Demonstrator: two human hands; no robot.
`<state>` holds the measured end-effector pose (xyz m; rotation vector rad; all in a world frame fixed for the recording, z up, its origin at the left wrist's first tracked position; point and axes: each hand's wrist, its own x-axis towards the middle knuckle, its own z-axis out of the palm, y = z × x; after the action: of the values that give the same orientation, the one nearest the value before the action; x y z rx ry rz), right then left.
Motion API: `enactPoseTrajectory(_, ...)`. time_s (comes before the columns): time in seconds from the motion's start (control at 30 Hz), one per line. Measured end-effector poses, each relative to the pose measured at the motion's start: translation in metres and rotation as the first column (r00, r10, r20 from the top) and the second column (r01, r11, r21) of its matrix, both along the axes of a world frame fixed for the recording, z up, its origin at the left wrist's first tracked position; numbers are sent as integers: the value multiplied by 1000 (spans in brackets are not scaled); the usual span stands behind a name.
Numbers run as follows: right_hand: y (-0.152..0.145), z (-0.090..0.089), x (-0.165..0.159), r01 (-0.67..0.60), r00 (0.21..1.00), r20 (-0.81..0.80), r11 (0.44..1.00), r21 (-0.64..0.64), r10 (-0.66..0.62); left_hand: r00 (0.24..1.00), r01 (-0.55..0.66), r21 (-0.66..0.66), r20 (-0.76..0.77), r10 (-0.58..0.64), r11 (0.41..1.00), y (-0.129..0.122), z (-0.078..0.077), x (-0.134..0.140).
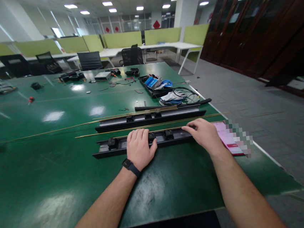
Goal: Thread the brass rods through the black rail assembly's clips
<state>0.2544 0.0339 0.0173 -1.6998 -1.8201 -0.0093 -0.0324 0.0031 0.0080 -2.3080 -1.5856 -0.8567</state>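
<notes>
A long black channel rail (123, 150) with black blocks inside it lies across the table in front of me. My left hand (139, 147) is closed over its middle, fingers over the far side and thumb beside a black block (151, 137). A black block (113, 143) shows to its left and another block (168, 134) to its right. At the rail's right end my right hand (203, 132) pinches a thin brass-coloured rod (169, 128) running along the far edge. How far the rod extends behind my left hand is hidden.
A second rail (152, 121) and several long thin rods (110, 132) lie just beyond. A pink-and-white booklet or screen (231, 138) is by my right wrist, partly blurred out. Farther back are a black tray (149, 89) and a glove (173, 97). The table edge (266, 155) runs along the right.
</notes>
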Motion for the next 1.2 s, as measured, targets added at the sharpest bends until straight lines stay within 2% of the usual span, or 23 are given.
enactPoseTrajectory(0.8, -4, 4, -7, -25, 999, 35, 1000, -2, 25, 1000, -5, 2, 9, 5, 1000, 0, 0, 1)
enactPoseTrajectory(1.2, -3, -2, -13, -66, 998, 21, 997, 37, 65, 1000, -19, 14, -17, 19, 1000, 0, 1, 2)
